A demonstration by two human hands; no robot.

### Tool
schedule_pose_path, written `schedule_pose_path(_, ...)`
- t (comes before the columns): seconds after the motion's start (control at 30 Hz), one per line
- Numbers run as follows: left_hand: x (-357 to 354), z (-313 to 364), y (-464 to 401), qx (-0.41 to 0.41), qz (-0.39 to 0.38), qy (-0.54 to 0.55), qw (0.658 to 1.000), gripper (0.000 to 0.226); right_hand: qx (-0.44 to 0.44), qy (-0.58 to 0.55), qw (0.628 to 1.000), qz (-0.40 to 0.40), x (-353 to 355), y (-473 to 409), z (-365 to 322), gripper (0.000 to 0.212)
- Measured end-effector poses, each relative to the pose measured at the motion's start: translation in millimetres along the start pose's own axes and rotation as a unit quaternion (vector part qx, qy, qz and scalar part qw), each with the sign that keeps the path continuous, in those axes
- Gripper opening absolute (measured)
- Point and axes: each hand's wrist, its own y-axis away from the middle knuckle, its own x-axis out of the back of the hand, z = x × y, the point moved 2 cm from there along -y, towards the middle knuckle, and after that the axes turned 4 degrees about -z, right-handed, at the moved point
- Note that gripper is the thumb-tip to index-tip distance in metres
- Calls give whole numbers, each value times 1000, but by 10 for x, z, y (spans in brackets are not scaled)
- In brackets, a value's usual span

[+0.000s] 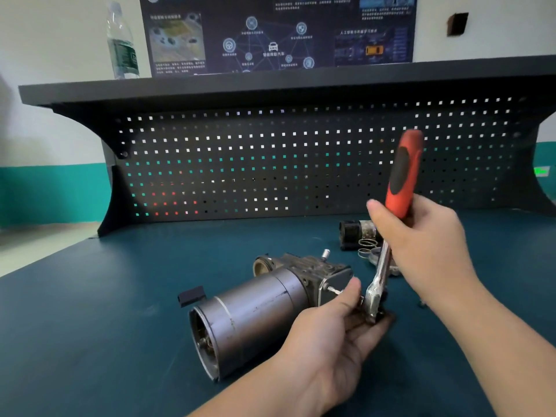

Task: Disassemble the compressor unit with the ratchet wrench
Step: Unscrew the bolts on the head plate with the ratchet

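Now we keep the ratchet wrench (pixel 388 236) square on its fastener at the end of the compressor unit (pixel 264 302), which lies on the bench (pixel 90 311); our right hand (pixel 427 245) curls round the red handle, our left hand (pixel 340 326) cups the head, steadying it; one wrench, one unit, one spring (pixel 366 246), one bottle (pixel 122 43).

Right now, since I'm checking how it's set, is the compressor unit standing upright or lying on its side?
Lying on its side: the compressor unit rests lengthwise on the workbench, open end facing the camera.
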Motion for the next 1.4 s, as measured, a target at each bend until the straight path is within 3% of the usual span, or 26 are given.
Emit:
schedule_pose_path(0.07, 6, -6, 6, 4, 4, -1, 1000, 27, 64, -21, 998, -8, -29, 85, -127, 28)
schedule_pose_path(0.17, 16, 3, -1, 17, -3, -11, 1000, 25, 39, -35, 999, 12, -62, 99, -81, 30)
schedule_pose_path(0.27, 24, 12, -10, 21, -13, -10, 1000, 26, -182, -8, 983, 12, -58, 6, 268, 29)
schedule_pose_path(0.33, 19, 16, -13, 22, -19, -6, 1000, 19, -374, -53, 923, -75, -99, 53, 533, 27)
schedule_pose_path(0.4, 14, 6, -15, 19, -14, -5, 1000, 15, -441, -85, 887, -112, -121, 99, 658, 27)
schedule_pose_path(0.47, 10, 4, -9, 12, -1, -4, 1000, 19, -389, -93, 914, -62, -101, 59, 578, 26)
schedule_pose_path(0.57, -19, 30, 34, 2, -1, -5, 1000, 24, -174, -120, 977, 8, -38, -25, 186, 36)
schedule_pose_path(0.63, -1, 34, 37, 9, 8, -8, 1000, 25, -1, -82, 996, -26, -54, 60, -101, 35)
schedule_pose_path(0.7, 8, 42, 20, 26, 1, -24, 999, 28, 93, -72, 991, -67, -108, 187, -253, 30)
schedule_pose_path(0.8, 21, 45, 5, 32, -10, -32, 999, 25, 45, -43, 998, -22, -123, 145, -144, 30)
schedule_pose_path(0.87, 18, 42, 5, 31, -15, -21, 999, 18, -109, -31, 993, 10, -92, 47, 112, 33)
schedule_pose_path(0.93, 11, 32, -2, 32, -14, -23, 999, 16, -289, -37, 957, -2, -88, 46, 361, 25)
schedule_pose_path(1.0, 13, 14, -8, 29, -4, -25, 999, 15, -346, -27, 938, -4, -110, 72, 456, 25)
schedule_pose_path(1.07, 17, 4, -7, 26, 9, -29, 999, 17, -251, -25, 967, 25, -121, 61, 359, 36)
schedule_pose_path(1.13, 26, 14, 7, 26, 18, -25, 999, 23, -94, -38, 994, 34, -118, 74, 120, 38)
schedule_pose_path(1.27, 20, 22, 23, 32, 15, -26, 999, 20, 170, 7, 985, -1, -147, 253, -231, 36)
schedule_pose_path(1.33, 20, 17, 17, 31, 12, -29, 999, 16, 173, 20, 985, 16, -170, 271, -216, 36)
schedule_pose_path(1.4, 31, 16, -2, 29, 20, -40, 999, 16, 58, 19, 997, 52, -169, 184, -64, 36)
